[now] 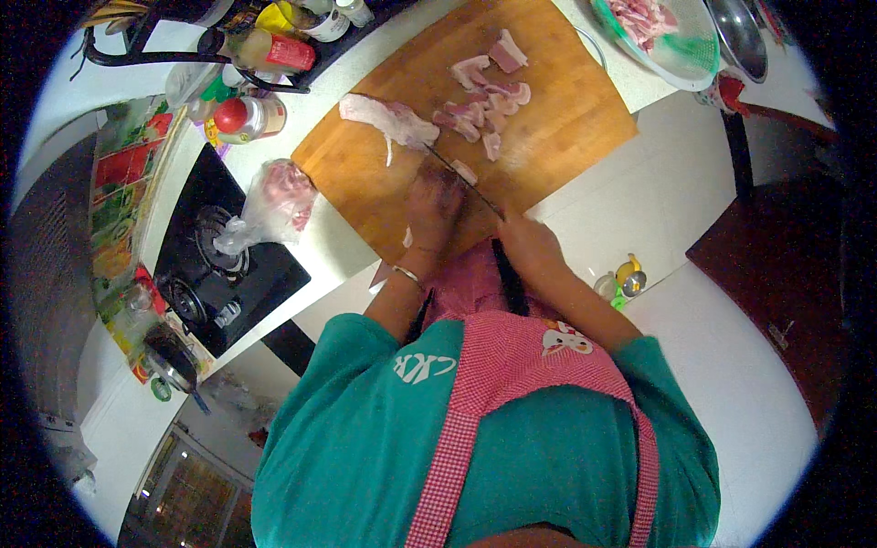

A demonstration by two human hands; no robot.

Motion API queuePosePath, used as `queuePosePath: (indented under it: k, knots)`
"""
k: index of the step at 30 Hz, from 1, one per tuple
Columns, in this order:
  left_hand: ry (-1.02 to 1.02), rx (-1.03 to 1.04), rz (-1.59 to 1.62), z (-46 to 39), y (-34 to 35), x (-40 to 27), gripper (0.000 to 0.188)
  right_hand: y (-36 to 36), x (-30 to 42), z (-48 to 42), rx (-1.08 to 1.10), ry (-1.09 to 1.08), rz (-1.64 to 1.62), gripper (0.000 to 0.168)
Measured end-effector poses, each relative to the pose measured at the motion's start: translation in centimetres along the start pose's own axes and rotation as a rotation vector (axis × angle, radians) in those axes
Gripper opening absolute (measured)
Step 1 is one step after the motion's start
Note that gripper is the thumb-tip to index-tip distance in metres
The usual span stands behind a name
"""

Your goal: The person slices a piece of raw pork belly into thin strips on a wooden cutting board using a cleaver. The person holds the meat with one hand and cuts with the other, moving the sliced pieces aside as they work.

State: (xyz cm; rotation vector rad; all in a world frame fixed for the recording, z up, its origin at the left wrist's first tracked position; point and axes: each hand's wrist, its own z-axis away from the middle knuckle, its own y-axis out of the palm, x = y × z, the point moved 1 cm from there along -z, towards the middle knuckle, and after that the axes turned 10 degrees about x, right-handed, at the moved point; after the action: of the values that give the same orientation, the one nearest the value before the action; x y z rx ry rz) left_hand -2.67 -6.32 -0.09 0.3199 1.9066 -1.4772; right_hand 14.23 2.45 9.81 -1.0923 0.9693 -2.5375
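Note:
A wooden cutting board [575, 89] lies before me. My right hand [526, 240] grips the handle end of a knife [467, 179], its thin dark blade reaching up-left to the end of a pale slab of raw meat [387, 122]. A small cut piece of meat [465, 171] lies just beside the blade. My left hand [436, 195] is low over the board, left of the blade and below the slab; its fingers are dark and blurred, so whether they hold anything is unclear. Several sliced meat pieces [497, 109] lie farther up the board.
A green-and-white colander [709, 61] with cut meat stands at upper right beside a metal bowl [738, 38]. Left of the board are a plastic bag of meat [284, 195], a black gas stove [270, 281] and a red-lidded jar [264, 120]. A bottle [274, 51] stands beyond.

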Motion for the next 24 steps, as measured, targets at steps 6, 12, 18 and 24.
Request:
queuePosePath:
  k: [6,12,18,24]
  knots:
    - [-0.081,0.089,0.059,1.3,1.0,0.3,0.037,1.2,-1.4,1.8,0.127,0.101,0.085,0.037]
    - [-0.312,0.27,0.042,-0.8,-1.3,-1.6,0.034,1.7,-1.4,-0.5,0.07,0.068,0.064,0.039]
    - [-0.065,0.047,0.041,0.4,0.6,-0.1,0.03,0.1,-0.9,1.4,0.149,0.116,0.051,0.035]
    - [-0.06,0.053,0.022,0.7,0.8,0.5,0.027,0.3,-0.4,-0.5,0.028,0.038,0.024,0.033]
